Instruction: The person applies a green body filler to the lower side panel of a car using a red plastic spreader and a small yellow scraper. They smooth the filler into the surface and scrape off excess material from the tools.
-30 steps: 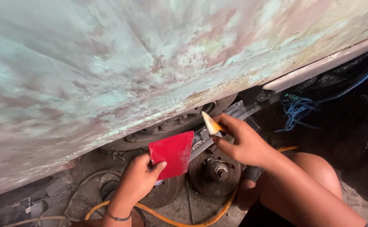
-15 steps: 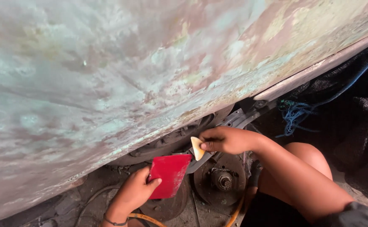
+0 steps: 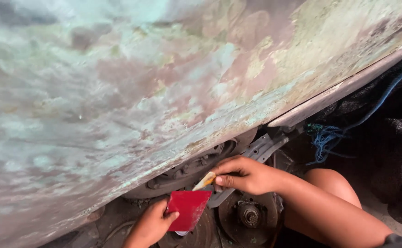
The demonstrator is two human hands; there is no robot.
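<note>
your right hand (image 3: 247,175) is gripping a small yellow spreader (image 3: 204,181), its tip pointing left and down at the red card (image 3: 188,209). your left hand (image 3: 152,226) is pinching that card just below it, nearly touching, under the patchy car panel (image 3: 164,82).

The red card (image 3: 188,210) is a flat, stiff square of plastic, plain on the face that shows, held tilted with its top edge uppermost. The left hand (image 3: 152,226) pinches its lower left corner, thumb over the front face. Just above its top right corner sits the putty scraper (image 3: 204,181), a small pale blade with a yellowish smear, angled down to the left. The right hand (image 3: 242,174) grips its back end between thumb and fingers. Blade tip and card edge are very close; whether they touch is unclear
</note>
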